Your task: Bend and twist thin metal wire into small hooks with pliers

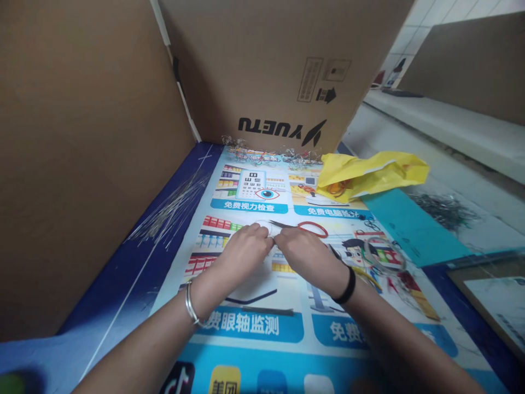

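My left hand (251,242), wearing a silver bangle, and my right hand (302,250), with a black band at the wrist, meet over the printed sheet (295,306). The fingers of both are closed, knuckles up, and pinch at nearly one point. Whatever lies between the fingertips is hidden or too thin to name. A thin pale loop (266,225) shows just beyond my left fingers. Right behind my hands lie red-handled scissors (287,225), blades toward the left. To the right of my right hand rests a coil of clear wire (404,262).
Cardboard panels (266,60) stand at the back and left. Loose straight wires (174,210) lie at left, with tangled scraps (295,157) along the back. At right are a yellow bag (377,178), a teal sheet (418,230) and a dark wire heap (445,212).
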The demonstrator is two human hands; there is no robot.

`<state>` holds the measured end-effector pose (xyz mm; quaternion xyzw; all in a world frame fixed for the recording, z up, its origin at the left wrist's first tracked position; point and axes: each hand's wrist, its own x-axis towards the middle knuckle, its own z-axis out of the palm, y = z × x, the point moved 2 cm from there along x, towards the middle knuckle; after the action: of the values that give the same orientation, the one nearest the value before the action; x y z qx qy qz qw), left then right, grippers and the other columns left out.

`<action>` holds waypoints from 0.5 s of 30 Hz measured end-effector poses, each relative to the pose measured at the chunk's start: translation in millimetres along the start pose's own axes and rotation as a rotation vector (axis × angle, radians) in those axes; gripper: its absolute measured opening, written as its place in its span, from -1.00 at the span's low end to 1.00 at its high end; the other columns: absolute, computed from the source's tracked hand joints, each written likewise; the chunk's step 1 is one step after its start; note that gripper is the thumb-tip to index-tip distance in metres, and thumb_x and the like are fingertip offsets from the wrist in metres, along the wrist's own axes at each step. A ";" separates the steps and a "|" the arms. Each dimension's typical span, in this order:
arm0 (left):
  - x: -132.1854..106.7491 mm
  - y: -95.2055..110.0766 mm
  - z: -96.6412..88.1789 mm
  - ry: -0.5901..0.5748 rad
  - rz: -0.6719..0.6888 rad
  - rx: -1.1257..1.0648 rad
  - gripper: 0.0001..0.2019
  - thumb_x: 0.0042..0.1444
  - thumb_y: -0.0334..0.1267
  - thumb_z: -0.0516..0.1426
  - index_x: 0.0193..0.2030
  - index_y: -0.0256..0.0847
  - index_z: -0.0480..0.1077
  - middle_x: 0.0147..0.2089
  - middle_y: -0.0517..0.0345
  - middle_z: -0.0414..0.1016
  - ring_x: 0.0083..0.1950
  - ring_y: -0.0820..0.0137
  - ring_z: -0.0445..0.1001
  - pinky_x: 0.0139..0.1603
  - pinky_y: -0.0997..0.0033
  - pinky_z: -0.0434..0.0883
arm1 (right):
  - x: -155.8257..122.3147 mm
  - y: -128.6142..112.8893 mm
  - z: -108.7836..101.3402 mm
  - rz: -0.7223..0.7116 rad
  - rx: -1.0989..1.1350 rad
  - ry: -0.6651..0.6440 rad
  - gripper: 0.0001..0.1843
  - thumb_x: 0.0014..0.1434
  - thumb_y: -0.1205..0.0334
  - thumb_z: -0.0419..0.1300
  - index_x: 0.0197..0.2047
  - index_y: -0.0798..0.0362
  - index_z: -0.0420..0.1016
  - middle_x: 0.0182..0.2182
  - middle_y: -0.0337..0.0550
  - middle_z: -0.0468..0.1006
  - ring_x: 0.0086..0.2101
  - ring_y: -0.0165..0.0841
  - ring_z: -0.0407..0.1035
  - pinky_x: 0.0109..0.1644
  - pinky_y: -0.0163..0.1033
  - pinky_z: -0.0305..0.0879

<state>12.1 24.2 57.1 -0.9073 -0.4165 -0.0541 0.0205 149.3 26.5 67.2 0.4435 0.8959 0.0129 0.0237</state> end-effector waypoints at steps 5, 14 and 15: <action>-0.4 2.5 4.4 -0.036 -0.032 0.012 -0.85 0.05 -0.51 0.02 -0.33 -0.27 0.38 -0.33 0.01 0.38 -0.22 0.27 0.33 -0.26 0.31 0.32 | 3.3 0.2 8.0 0.023 0.031 0.020 -0.80 0.13 0.49 -0.03 -0.33 0.10 0.38 -0.38 -0.09 0.45 -0.34 -0.30 0.35 -0.34 -0.30 0.15; 2.8 -15.0 19.8 -0.040 -0.254 -0.167 -0.77 0.05 -0.49 -0.02 -0.29 -0.22 0.43 -0.32 0.06 0.41 -0.29 0.34 0.40 -0.30 0.39 0.32 | 17.5 15.5 28.5 0.118 0.487 0.105 -0.82 0.06 0.46 0.04 -0.37 0.10 0.45 -0.38 -0.14 0.48 -0.32 -0.39 0.35 -0.26 -0.34 0.18; 3.6 -19.0 20.7 -0.010 -0.283 -0.239 -0.77 0.06 -0.46 -0.02 -0.30 -0.21 0.45 -0.32 0.08 0.43 -0.29 0.35 0.41 -0.28 0.40 0.32 | 18.4 17.7 31.2 0.139 0.609 0.134 -0.84 0.04 0.45 0.06 -0.37 0.09 0.45 -0.39 -0.17 0.48 -0.33 -0.40 0.35 -0.27 -0.34 0.20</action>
<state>1.7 41.0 36.9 -0.8358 -0.5307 -0.1008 -0.0975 153.9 51.9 36.2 0.4883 0.8258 -0.2252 -0.1702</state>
